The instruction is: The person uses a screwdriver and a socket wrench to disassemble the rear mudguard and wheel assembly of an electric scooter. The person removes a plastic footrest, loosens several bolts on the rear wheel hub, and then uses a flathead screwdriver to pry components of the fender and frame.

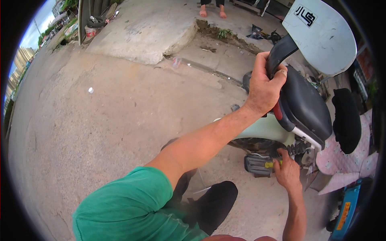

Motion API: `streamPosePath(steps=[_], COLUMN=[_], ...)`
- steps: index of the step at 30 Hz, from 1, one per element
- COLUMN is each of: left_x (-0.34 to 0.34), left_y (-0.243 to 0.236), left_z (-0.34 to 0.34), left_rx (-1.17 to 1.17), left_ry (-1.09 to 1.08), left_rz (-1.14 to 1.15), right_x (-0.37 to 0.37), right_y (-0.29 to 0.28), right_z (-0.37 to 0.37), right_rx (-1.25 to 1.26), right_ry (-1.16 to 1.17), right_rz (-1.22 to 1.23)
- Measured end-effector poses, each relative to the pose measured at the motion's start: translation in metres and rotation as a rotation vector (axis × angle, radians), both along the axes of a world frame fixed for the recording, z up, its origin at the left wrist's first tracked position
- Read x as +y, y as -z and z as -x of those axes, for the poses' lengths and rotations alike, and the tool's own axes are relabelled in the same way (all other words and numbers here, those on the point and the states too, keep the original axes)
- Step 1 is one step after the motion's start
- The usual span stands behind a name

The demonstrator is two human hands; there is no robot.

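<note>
My left hand (266, 82) is closed round the black curved stem (281, 50) of a pale backrest (321, 36) at the tail of an electric scooter. The scooter's black seat (306, 106) and pale green rear fender (265, 130) lie just beyond that hand. Lower down, my right hand (288, 168) has its fingers curled beside the rear wheel (257, 143) and a black coil shock absorber (296, 148). Against those fingers is a grey, ribbed thing with a yellow part (260, 164); its kind is unclear, and my fingers hide part of it.
A pink padded cover (345, 158) and a blue vehicle part (348, 211) with a yellow plate are at the right. A broken concrete ledge (140, 46) crosses the far side. Someone in pink sandals (203, 13) stands there. A white cap-like piece (91, 90) lies on the ground at left.
</note>
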State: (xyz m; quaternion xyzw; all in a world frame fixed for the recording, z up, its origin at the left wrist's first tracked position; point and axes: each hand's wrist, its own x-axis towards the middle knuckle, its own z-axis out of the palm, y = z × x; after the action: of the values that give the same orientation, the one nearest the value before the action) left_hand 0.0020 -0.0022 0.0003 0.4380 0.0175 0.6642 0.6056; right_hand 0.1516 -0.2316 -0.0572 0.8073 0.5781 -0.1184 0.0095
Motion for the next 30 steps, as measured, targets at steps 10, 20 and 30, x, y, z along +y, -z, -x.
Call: streamPosePath(steps=[10,20,30], left_x=[0.004,0.008,-0.011], left_y=[0.002,-0.001,-0.007], left_z=[0.009,0.014,-0.005], left_rx=[0.02,0.043,0.022], left_ry=[0.001,-0.094,-0.048], left_rz=[0.006,0.053,0.053], right_x=[0.004,0.014,-0.017], right_y=[0.01,0.003,0.016], right_z=[0.005,-0.005,-0.025], right_rx=[0.001,0.023,0.061], right_ry=[-0.143,-0.151,-0.148], right_rz=[-0.207,-0.135,-0.14])
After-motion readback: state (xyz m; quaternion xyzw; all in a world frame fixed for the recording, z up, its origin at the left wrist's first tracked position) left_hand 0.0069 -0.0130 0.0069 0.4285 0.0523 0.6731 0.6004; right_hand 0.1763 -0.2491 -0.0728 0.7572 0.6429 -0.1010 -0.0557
